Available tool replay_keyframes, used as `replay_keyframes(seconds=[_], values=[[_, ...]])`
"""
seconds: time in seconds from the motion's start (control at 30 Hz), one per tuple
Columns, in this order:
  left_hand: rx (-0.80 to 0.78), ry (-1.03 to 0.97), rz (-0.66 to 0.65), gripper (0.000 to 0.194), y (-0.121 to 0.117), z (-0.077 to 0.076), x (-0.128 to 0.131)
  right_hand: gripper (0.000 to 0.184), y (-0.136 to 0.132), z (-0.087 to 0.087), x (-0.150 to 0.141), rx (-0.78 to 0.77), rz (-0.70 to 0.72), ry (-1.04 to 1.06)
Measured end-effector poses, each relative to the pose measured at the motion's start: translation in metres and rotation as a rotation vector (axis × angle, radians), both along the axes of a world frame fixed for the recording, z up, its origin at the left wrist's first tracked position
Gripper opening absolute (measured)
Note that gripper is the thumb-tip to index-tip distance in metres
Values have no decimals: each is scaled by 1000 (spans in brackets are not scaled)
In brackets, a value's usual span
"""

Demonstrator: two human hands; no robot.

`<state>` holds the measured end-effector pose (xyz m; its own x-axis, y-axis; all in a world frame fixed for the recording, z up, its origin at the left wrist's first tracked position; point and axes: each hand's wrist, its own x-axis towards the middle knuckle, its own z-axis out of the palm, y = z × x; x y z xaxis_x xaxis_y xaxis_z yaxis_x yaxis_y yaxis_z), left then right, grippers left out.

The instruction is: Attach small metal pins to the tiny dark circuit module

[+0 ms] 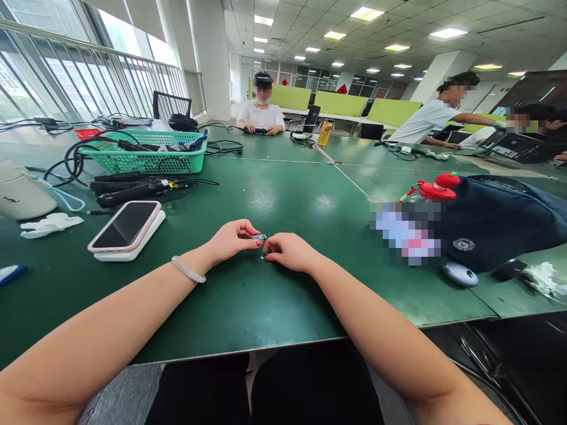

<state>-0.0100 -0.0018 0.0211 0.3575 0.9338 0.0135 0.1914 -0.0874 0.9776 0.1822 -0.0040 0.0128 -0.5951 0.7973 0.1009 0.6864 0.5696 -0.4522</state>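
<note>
Over the green table [266, 307], my two hands are close together near the middle of the view. My left hand [233, 242], with a pale bangle [188, 270] on the wrist, pinches a small light-and-dark patterned piece [259, 237] between thumb and fingers; its exact kind is too small to tell. Close beside it, my right hand [290, 251] has its fingers curled and thumb pressed in, closed on a tiny dark piece with a bright end [264, 256]. Whether the two pieces touch is hard to make out.
Left of my hands lie a phone [128, 225] on a white box, black cable-ended handles [133, 190] and a teal basket [150, 154] of gear. To the right are a dark blue bag [509, 218] and a mouse [460, 274]. Other people sit or stand beyond the table.
</note>
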Motion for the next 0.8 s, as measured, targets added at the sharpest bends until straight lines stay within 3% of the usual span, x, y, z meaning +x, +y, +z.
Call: replay_keyframes(seconds=[0.43,0.57,0.7,0.8], values=[[-4,28,-17,31,-1,0,2,10,0,-4,-5,71,-65,-18],[5,36,-10,29,0,-1,1,15,-7,5,-5,23,3,-33],[14,39,-19,29,1,-3,0,5,-9,11,-1,-7,59,-36],[14,58,-30,29,1,-4,0,14,-5,9,3,-7,67,-20]])
